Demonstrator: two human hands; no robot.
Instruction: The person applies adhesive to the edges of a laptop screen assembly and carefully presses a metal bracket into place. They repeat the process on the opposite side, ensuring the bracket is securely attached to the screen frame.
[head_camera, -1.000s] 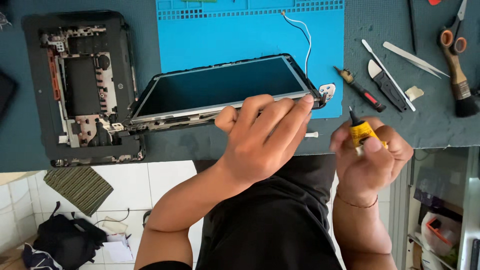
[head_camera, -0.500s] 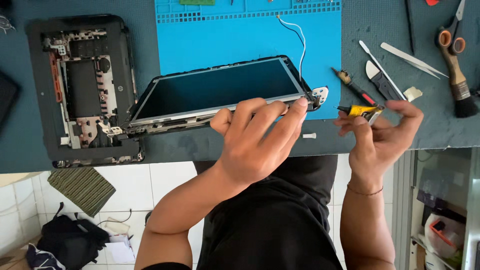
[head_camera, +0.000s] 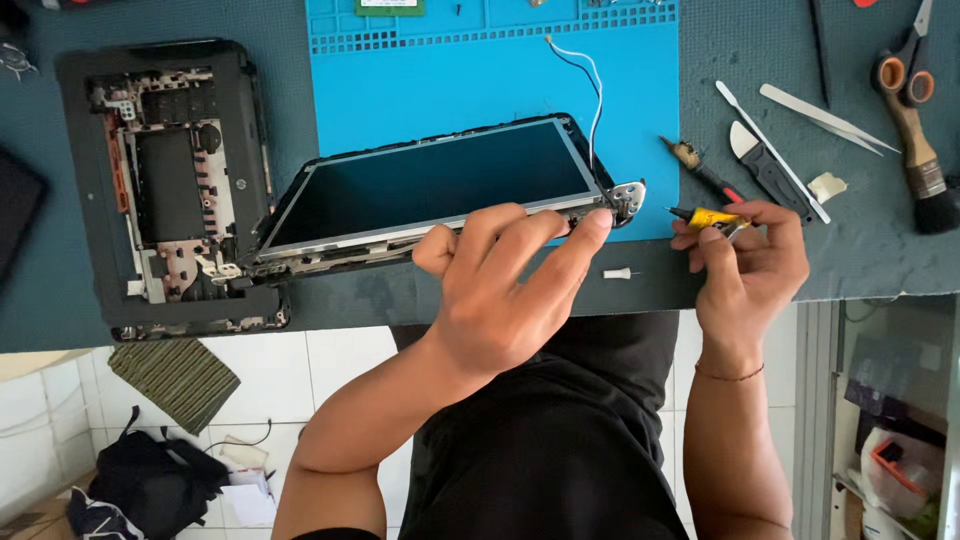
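Nearest the body, at the table's front edge, the left hand (head_camera: 500, 290) lies spread over the lower rim of the laptop screen panel (head_camera: 430, 185), fingers stretched along the frame toward the metal hinge bracket (head_camera: 628, 197), pressing the panel so that it stands tilted on the blue work mat (head_camera: 480, 80). That grip looks the same as in the 2 earlier views; the panel has hardly shifted.

Just to the right, the right hand (head_camera: 745, 260) has changed most. 1 second ago it sat lower, closed in a loose fist around the yellow-handled screwdriver (head_camera: 705, 216). Now it has risen level with the hinge corner, and the thumb and fingertips pinch the handle so that the dark tip points left at the bracket, near it but not touching. My reading is that the tool is being lined up with the hinge end of the panel. A small white plug (head_camera: 618, 273) lies on the table between the 2 hands.

Farther left, the opened laptop base (head_camera: 165, 190) rests on the grey table (head_camera: 860, 240), touching the panel's left corner. Farther right lie a second screwdriver (head_camera: 700, 170), a spudger (head_camera: 770, 150), tweezers (head_camera: 815, 112) and a brush (head_camera: 925, 175). At the far edge, a white and black cable (head_camera: 590, 85) runs from the panel across the mat.
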